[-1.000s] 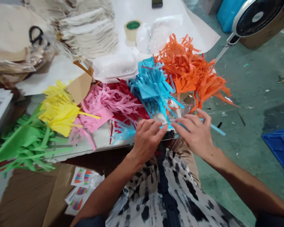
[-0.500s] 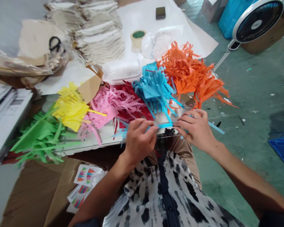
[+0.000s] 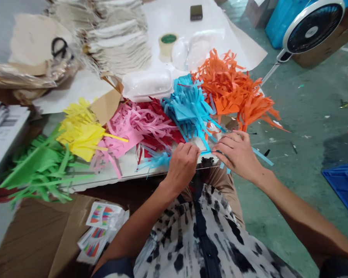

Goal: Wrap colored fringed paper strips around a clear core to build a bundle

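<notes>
A blue tissue paper tassel (image 3: pixel 205 153) stretches between my two hands at the table's front edge, its fringed strips fanning out to both sides. My left hand (image 3: pixel 183 164) is closed on it, thumb and fingers pinched at its middle part. Opposite, my right hand (image 3: pixel 234 152) pinches the same twisted strip, with fringe showing past the fingers. Just behind lies a pile of blue fringed paper (image 3: pixel 190 106). Orange fringed paper (image 3: pixel 234 90) heaps to its right; dark red (image 3: pixel 162 119), pink (image 3: pixel 136 121), yellow (image 3: pixel 81 133) and green (image 3: pixel 43 166) piles lie to the left.
A clear plastic tray (image 3: pixel 147 84), a tape roll (image 3: pixel 168 44) and stacked off-white bundles (image 3: pixel 118 42) sit farther back. Black scissors (image 3: pixel 59 47) lie back left. A fan (image 3: pixel 311 31) stands at right, a blue crate (image 3: pixel 343 189) below. Printed cards (image 3: pixel 97 231) rest by a cardboard box (image 3: pixel 43 235).
My left hand has moved right, closer to my right hand, shortening the blue strip between them. The fringe left of it is more exposed. The view has shifted slightly.
</notes>
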`<state>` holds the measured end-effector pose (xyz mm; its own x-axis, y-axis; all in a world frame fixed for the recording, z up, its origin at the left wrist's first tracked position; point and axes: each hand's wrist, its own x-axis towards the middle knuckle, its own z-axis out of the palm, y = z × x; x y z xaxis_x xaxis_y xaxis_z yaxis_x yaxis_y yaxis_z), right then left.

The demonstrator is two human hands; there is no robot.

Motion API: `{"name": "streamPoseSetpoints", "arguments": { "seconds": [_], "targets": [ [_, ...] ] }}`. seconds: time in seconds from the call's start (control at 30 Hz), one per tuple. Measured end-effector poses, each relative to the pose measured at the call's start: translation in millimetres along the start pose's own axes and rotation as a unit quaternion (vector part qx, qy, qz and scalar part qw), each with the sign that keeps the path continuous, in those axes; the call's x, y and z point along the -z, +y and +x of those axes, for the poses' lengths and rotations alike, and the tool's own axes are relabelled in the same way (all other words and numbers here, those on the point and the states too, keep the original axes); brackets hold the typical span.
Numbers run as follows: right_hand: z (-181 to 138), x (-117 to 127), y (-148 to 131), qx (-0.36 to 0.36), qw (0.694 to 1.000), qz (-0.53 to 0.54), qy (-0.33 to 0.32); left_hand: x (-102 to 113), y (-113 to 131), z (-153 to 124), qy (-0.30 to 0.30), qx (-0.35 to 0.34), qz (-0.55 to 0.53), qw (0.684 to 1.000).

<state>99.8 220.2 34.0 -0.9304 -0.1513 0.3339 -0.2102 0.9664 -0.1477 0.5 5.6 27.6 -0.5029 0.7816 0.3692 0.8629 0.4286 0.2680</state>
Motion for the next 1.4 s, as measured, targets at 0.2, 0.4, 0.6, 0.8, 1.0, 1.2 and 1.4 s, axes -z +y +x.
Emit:
{"name": "streamPoseSetpoints", "arguments": {
  "seconds": [0.2,0.4,0.6,0.8,1.0,1.2,1.4],
  "targets": [
    [4.1,2.1,-1.5,-0.032,0.999,0.003,-0.011,7.2,-2.9,0.7,-0.036,0.034,-0.061,0.997],
    [6.3,11.2,0.6,-0.086,0.995,0.013,-0.042,12.1,-4.8,3.7,-0.044,0.067,-0.088,0.993],
    [10.9,11.3,-7.4,-0.108,0.993,-0.011,-0.052,14.8,-0.8,4.5,-0.038,0.123,-0.02,0.992],
    [8.0,5.6,-15.0,-0.11,0.993,-0.03,0.001,14.0,-3.6,3.1,-0.018,0.113,-0.027,0.993],
    [-9.9,2.7,-14.8,-0.02,0.998,-0.042,0.052,8.2,-5.5,-11.0,-0.005,-0.053,-0.01,0.999],
    [-15.9,8.1,-27.5,-0.022,0.995,-0.065,0.075,22.2,2.6,-28.8,-0.032,-0.034,-0.017,0.999],
    [-13.0,4.5,-42.3,-0.036,0.999,-0.034,0.011,16.2,1.8,-33.7,-0.024,-0.037,0.026,0.999]
  ]
}}
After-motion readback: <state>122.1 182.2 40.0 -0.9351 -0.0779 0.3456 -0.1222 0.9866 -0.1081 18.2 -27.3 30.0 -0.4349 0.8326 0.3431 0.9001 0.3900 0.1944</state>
